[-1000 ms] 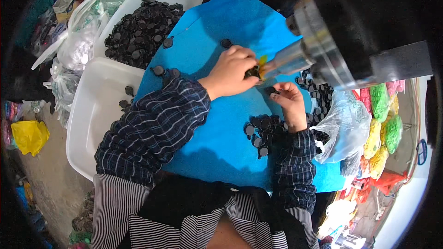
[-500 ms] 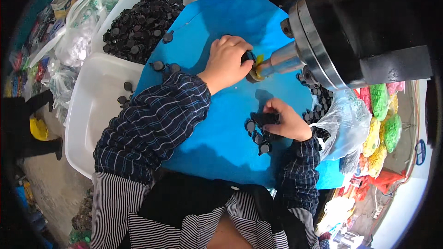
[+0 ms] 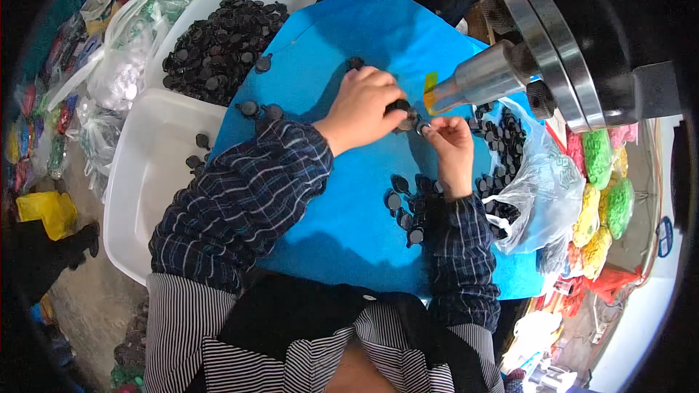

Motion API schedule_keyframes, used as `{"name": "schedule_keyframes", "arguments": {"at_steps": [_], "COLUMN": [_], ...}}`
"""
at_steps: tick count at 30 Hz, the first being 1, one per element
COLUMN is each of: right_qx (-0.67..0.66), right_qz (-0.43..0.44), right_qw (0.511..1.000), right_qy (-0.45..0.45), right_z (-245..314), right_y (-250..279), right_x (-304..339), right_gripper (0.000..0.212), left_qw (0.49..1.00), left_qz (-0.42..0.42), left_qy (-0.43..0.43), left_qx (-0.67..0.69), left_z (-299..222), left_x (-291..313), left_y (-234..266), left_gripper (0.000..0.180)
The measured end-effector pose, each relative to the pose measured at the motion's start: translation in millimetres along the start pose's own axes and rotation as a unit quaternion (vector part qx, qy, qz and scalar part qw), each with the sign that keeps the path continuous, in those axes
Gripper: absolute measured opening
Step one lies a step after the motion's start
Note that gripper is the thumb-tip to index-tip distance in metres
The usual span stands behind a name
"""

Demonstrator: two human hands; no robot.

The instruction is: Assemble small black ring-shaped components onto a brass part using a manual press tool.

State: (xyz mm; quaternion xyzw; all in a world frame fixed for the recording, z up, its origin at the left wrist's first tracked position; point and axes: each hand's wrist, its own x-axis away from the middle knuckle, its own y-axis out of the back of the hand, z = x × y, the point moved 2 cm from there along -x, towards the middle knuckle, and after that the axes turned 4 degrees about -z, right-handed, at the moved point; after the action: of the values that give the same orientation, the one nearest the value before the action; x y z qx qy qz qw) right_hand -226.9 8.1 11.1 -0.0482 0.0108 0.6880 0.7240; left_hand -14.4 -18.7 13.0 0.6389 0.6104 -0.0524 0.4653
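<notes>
My left hand (image 3: 362,108) lies over the middle of the blue work surface (image 3: 328,211), its fingers closed round a black round part (image 3: 397,109) that they partly cover. Close by, my right hand (image 3: 453,147) pinches a small black disc-like piece (image 3: 423,128) between thumb and fingertips. The two pieces are almost touching; contact cannot be made out. Just above and to the right hangs the metal tip (image 3: 466,86) of a machine, with yellow film at its end, apart from both hands. A loose group of black round pieces with small tabs (image 3: 413,215) lies below my right hand.
At the left stand a white bin heaped with black pieces (image 3: 222,51) and another white bin (image 3: 127,196) with a few. More black pieces (image 3: 502,138) lie at the right beside a clear plastic bag (image 3: 546,182). The machine's dark body (image 3: 604,29) overhangs the upper right.
My right hand has moved up from the loose group to beside my left hand, now pinching a small piece. The machine's tip has drawn away from the part at my left hand.
</notes>
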Motion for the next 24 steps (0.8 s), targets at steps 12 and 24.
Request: {"name": "schedule_keyframes", "arguments": {"at_steps": [12, 24], "right_qx": [0.276, 0.369], "right_qz": [0.032, 0.100], "right_qw": [0.961, 0.924], "right_qy": [-0.009, 0.016], "right_z": [23, 22], "right_y": [8, 21], "right_x": [0, 27], "right_gripper": [0.031, 0.040], "left_qw": [0.997, 0.999], "left_qz": [-0.048, -0.030], "left_qy": [0.063, 0.045], "left_qx": [-0.020, -0.005], "left_z": [15, 14], "left_x": [3, 1], "left_y": [10, 3], "left_gripper": [0.026, 0.031]}}
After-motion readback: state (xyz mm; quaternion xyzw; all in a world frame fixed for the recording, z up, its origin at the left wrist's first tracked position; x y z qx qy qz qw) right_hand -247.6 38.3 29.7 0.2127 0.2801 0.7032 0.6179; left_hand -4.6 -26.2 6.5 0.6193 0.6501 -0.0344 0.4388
